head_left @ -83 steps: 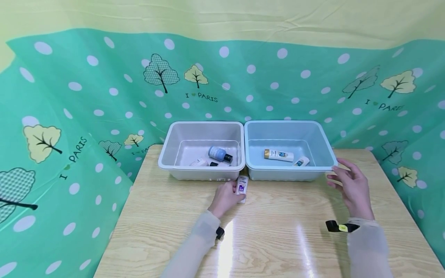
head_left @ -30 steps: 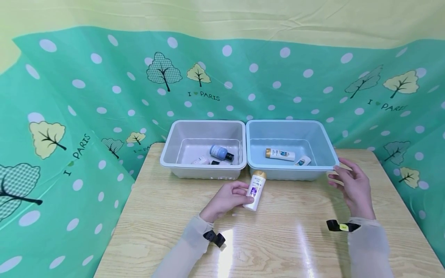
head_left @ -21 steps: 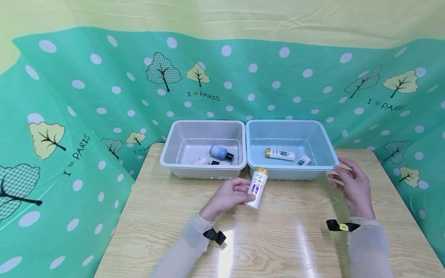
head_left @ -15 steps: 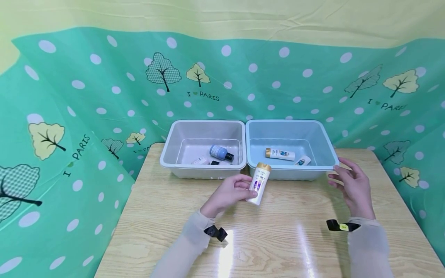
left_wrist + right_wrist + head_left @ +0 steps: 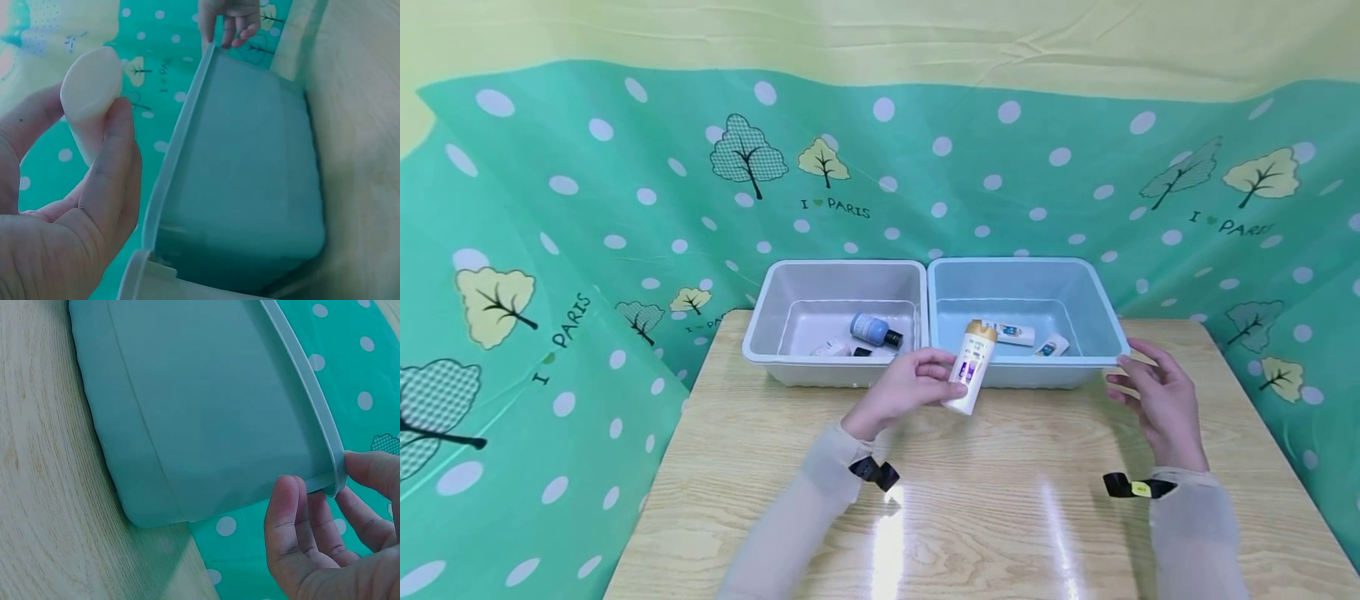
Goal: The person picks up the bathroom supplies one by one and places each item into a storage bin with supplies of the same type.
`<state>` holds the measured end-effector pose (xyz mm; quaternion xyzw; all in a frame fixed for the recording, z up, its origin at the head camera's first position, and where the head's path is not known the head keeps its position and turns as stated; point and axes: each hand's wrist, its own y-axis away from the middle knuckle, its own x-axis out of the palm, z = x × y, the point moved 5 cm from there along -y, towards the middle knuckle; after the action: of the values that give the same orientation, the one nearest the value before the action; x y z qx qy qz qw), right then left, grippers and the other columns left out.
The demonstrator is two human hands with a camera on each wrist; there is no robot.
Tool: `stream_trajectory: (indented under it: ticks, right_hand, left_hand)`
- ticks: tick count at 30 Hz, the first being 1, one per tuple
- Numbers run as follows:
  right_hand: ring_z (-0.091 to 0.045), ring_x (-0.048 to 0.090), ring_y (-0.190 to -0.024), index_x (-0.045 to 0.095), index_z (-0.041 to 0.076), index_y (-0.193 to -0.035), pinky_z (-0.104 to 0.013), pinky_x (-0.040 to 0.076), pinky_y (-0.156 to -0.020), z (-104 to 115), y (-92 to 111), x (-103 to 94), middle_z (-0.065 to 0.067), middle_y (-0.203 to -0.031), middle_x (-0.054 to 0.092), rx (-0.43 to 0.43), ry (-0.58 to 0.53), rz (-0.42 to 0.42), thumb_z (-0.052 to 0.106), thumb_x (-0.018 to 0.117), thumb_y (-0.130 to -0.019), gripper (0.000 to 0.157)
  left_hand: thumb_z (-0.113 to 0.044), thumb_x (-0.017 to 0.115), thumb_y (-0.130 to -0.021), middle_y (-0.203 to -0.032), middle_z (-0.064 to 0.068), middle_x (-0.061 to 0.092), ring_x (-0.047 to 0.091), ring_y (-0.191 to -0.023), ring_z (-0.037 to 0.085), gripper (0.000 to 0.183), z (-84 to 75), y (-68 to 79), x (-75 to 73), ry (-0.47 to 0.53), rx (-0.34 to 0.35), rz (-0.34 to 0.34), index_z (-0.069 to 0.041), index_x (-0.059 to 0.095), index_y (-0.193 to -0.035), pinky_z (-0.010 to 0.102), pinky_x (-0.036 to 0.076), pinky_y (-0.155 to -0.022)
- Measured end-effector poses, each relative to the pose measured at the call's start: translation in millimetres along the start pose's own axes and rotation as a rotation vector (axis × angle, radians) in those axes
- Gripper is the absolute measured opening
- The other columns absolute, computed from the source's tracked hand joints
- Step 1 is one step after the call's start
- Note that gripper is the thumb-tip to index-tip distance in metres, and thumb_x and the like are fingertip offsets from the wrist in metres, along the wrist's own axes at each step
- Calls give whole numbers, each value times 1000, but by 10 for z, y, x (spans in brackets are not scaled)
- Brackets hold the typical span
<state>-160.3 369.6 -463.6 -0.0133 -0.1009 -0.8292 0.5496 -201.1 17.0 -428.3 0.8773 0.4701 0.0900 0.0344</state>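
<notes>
My left hand holds a white shampoo bottle with a gold cap and purple label marks, between thumb and fingers. The bottle leans to the right, cap up, in front of the blue bin and above the table. Its pale base faces the left wrist camera. At the blue bin's front right corner, my right hand pinches the rim; in the right wrist view its thumb and index finger meet at the rim. Another white bottle, partly hidden, and a small white container lie inside that bin.
Left of the blue bin, side by side, stands a grey bin. It contains a blue bottle with a black cap and other pale containers. Behind both bins hangs a green dotted cloth; a wooden table lies underneath.
My left hand has lifted the shampoo bottle from the table before the bins, moving it up and rightward to the blue bin's front rim. The right hand stays at the rim corner.
</notes>
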Motion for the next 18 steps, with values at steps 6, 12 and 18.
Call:
stream_trajectory:
  ticks: [6,12,18]
  right_hand:
    - [-22,66,-77,48,14,-133,-34,56,-63,4,-4,-10,-3,-99,63,3,-7,1,21,72,-81,58]
    - [-22,66,-77,48,14,-133,-34,56,-64,-2,-11,-18,-4,-101,63,2,-5,-3,21,72,-81,58]
    - [-23,66,-80,48,14,-133,-34,56,-64,-13,-26,-18,-5,-103,63,2,4,4,21,71,-81,57]
  left_hand:
    - [-6,78,-73,-97,16,64,64,-84,27,43,-194,-251,-32,-5,-40,-16,-6,60,-112,38,55,-71]
    - [-7,77,-75,-100,14,64,64,-87,27,45,-382,-552,-69,6,-64,8,-4,57,-116,41,53,-76]
    - [-9,76,-76,-98,15,65,65,-85,28,45,-512,-896,-112,-13,-80,1,-2,56,-115,39,54,-74]
